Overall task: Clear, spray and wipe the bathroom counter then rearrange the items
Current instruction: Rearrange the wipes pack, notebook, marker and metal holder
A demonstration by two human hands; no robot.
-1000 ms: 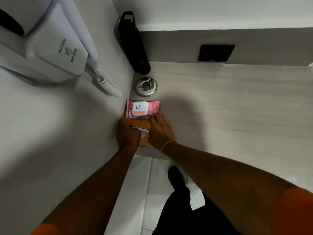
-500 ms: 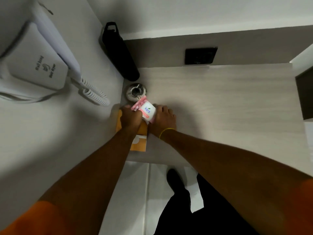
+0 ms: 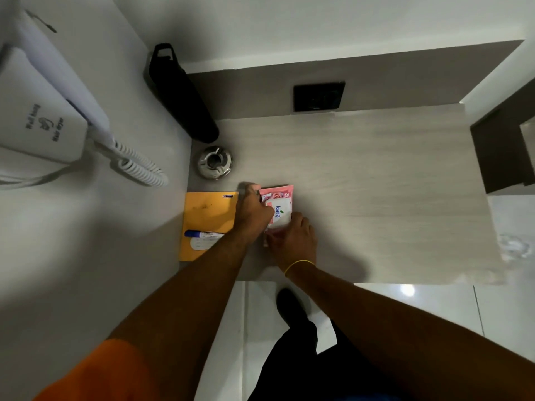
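Observation:
A pink wet-wipes pack (image 3: 279,205) with a white "kara" label lies on the pale wood-grain counter (image 3: 376,183), turned lengthwise. My left hand (image 3: 252,214) grips its left side and my right hand (image 3: 292,241) holds its near end. To the left an orange envelope (image 3: 207,215) lies flat against the wall, with a blue-capped pen (image 3: 202,234) resting on it. A round metal ashtray (image 3: 214,162) stands behind the envelope.
A black bottle (image 3: 179,94) leans in the back left corner. A white wall hair dryer (image 3: 43,111) with a coiled cord hangs on the left wall. A black socket plate (image 3: 318,96) sits on the back splash. White floor tiles lie below the counter edge.
Both hands lifted the wipes pack off the spot beside the wall, turned it and brought it to the right of the envelope. The envelope and pen are now uncovered.

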